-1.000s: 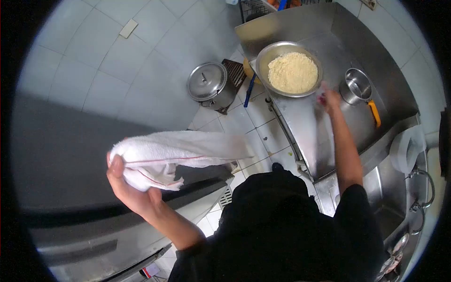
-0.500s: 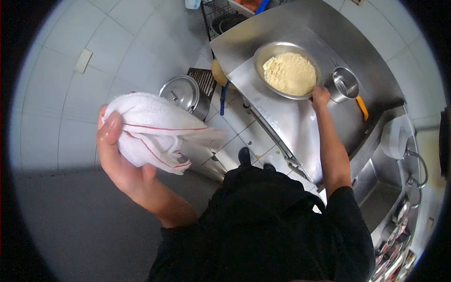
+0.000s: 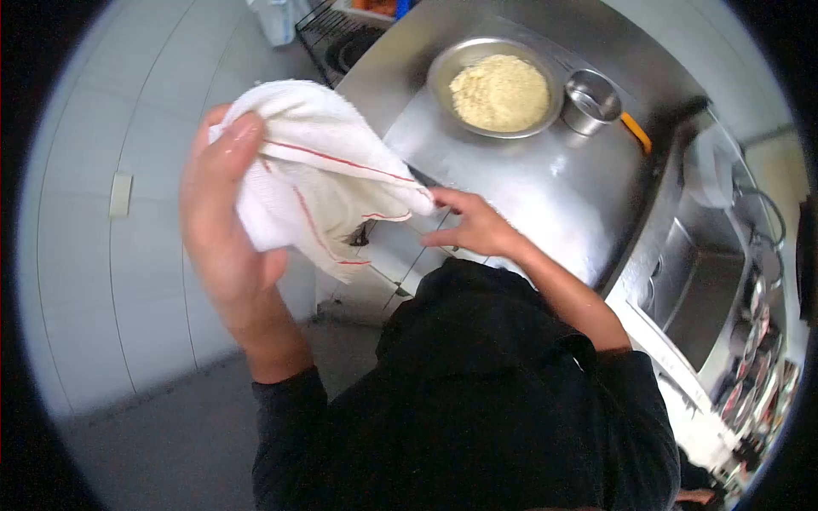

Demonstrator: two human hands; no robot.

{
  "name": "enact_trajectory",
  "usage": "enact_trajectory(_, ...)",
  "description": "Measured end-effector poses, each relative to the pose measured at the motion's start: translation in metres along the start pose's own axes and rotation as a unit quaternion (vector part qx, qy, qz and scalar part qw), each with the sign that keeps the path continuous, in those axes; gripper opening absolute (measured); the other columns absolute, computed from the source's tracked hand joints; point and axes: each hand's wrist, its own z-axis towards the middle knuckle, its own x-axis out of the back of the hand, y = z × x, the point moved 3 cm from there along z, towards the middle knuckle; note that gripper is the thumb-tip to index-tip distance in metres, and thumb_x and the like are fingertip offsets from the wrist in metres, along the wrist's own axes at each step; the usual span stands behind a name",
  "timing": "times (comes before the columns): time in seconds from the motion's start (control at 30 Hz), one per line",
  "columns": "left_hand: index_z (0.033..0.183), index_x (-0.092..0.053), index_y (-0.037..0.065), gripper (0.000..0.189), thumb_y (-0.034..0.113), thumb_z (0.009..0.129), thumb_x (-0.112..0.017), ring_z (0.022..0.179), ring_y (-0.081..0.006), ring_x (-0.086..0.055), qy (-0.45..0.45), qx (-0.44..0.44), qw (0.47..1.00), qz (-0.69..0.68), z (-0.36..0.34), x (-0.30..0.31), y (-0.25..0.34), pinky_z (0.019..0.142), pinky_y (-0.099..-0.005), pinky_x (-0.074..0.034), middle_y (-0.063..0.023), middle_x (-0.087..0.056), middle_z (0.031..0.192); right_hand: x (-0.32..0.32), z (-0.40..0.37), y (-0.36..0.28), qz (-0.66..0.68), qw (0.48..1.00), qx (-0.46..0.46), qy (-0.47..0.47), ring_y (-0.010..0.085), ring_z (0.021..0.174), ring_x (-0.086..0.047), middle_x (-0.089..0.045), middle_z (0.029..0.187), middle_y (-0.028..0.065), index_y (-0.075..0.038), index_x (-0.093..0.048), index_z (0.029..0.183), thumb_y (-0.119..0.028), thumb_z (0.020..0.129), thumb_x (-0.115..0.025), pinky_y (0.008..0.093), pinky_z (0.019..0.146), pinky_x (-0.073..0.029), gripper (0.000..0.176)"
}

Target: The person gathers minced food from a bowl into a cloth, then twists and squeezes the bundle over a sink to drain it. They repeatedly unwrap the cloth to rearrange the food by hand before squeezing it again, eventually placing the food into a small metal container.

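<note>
My left hand [image 3: 226, 192] grips a white cloth [image 3: 319, 162] with red stripes, bunched and raised at the left. Its loose corner reaches across to my right hand [image 3: 477, 226], whose fingers are spread, the forefinger at or just beside that corner. On the steel counter [image 3: 528, 192] rests a wide metal bowl [image 3: 437, 83] with pale yellow crumbly stuff [image 3: 501, 92] in it. Right beside the bowl stands a small steel pot [image 3: 590, 106], and an orange handle [image 3: 636, 132] lies past it.
A steel sink [image 3: 703, 298] and a faucet [image 3: 771, 213] are at the right, with a translucent container [image 3: 709, 166] near them. A wire rack [image 3: 328, 38] stands at the top left. Part of another person's hand [image 3: 697, 495] shows at the bottom right.
My right hand has let go of the bowl's rim and come down and left to the cloth's corner. The cloth hangs more spread out. The view has shifted, with the bowl now higher and further left.
</note>
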Motion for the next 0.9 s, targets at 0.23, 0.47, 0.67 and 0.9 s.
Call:
enact_trajectory(0.23, 0.115, -0.056, -0.008, 0.033, 0.013, 0.090, -0.060, 0.093, -0.0205, -0.064, -0.054, 0.010, 0.994, 0.093, 0.027, 0.003, 0.059, 0.084, -0.0297, -0.051, -0.0125, -0.064, 0.102, 0.079, -0.066, -0.042, 0.206, 0.967, -0.128, 0.080, 0.0085, 0.083, -0.053, -0.060, 0.086, -0.0029, -0.007, -0.064, 0.101, -0.018, 0.094, -0.064, 0.0264, 0.075, -0.045, 0.013)
enact_trajectory(0.47, 0.106, -0.067, 0.001, 0.023, 0.016, 0.089, -0.068, 0.079, -0.0120, -0.062, -0.108, 0.153, 0.927, 0.324, 0.031, 0.041, 0.014, 0.071, -0.0258, -0.050, -0.0072, -0.068, 0.094, 0.177, -0.143, -0.094, 0.100, 0.948, -0.182, 0.240, 0.0062, 0.077, -0.054, -0.062, 0.085, -0.0036, -0.006, -0.068, 0.100, -0.017, 0.092, -0.067, 0.0228, 0.071, -0.044, 0.014)
enact_trajectory(0.67, 0.106, -0.066, -0.004, 0.028, 0.019, 0.089, -0.069, 0.080, -0.0135, -0.063, -0.200, 0.320, 0.875, 0.302, 0.031, 0.037, -0.062, 0.073, -0.0270, -0.049, -0.0077, -0.068, 0.092, 0.234, -0.136, -0.073, -0.094, 0.937, -0.267, 0.205, 0.0112, 0.080, -0.058, -0.067, 0.089, 0.0023, -0.003, -0.070, 0.101, -0.026, 0.086, -0.072, 0.0278, 0.074, -0.046, 0.028)
enact_trajectory(0.9, 0.124, -0.055, -0.007, 0.051, 0.026, 0.088, -0.070, 0.101, -0.0253, -0.060, -0.038, 0.298, 0.892, 0.338, 0.081, 0.056, -0.289, 0.089, -0.0356, -0.048, -0.0187, -0.063, 0.111, 0.266, -0.057, 0.102, -0.345, 0.847, -0.290, 0.284, 0.0290, 0.094, -0.067, -0.071, 0.100, 0.0148, -0.009, -0.069, 0.114, -0.032, 0.077, -0.076, 0.0374, 0.083, -0.053, 0.044)
